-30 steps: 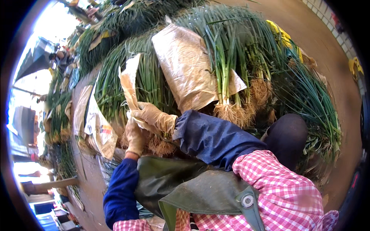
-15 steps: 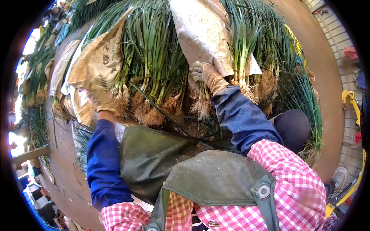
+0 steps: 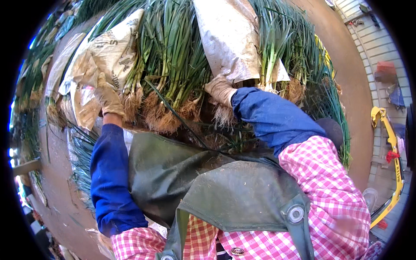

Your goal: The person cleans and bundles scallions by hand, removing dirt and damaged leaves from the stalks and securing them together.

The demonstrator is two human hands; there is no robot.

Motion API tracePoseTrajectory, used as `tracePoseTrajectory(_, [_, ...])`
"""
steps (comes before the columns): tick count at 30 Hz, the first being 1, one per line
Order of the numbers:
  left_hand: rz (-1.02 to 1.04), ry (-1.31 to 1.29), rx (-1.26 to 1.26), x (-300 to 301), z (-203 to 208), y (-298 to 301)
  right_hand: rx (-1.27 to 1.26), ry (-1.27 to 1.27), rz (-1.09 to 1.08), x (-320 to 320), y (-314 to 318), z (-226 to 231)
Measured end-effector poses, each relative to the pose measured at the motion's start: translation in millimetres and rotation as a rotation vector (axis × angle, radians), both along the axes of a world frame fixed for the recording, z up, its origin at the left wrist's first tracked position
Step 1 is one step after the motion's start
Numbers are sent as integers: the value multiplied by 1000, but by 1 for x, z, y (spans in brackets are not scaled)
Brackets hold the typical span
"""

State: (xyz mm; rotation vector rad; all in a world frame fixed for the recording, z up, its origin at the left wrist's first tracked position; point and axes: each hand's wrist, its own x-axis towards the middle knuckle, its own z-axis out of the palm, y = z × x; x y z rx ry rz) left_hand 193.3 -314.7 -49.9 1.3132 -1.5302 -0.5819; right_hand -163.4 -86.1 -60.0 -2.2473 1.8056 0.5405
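Note:
My gloved left hand (image 3: pixel 109 99) is against the lower right side of a pale, creased sack (image 3: pixel 95 65), its fingers partly curled into the material and one finger pointing up. Its grip is only partly visible. My gloved right hand (image 3: pixel 220 90) is closed around the base of a bunch of green onions (image 3: pixel 223 115), whose roots hang below it. Its fingertips are hidden. A dirty white sack (image 3: pixel 229 39) covers the bunch above this hand. Between my hands lie several long green onions (image 3: pixel 173 73) with tangled brown roots (image 3: pixel 160 115) toward me.
A dark green apron (image 3: pixel 173 182) covers my lap. More green onions (image 3: pixel 273 47) lie at the right beside the brown floor (image 3: pixel 359 130). A yellow metal frame (image 3: pixel 392 151) stands at far right. Another sack-wrapped bundle (image 3: pixel 65 65) lies at the left.
My left hand has moved a little up and away, and the left sack now lies flatter and more spread. My right hand has shifted slightly left along the white sack's lower edge.

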Motion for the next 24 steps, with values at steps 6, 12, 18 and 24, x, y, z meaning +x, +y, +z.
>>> tracePoseTrajectory(6, [-66,525,227,-80,76,39,74,504,-283,-125,53,-3])
tracePoseTrajectory(12, [98,586,161,2,42,32,170,445,-316,-38,15,7])
tracePoseTrajectory(18, [111,468,195,-22,52,44,528,-590,-1138,-44,33,-9])
tracePoseTrajectory(24, [40,752,249,-50,58,38,-187,-1660,-1757,-20,80,-16])
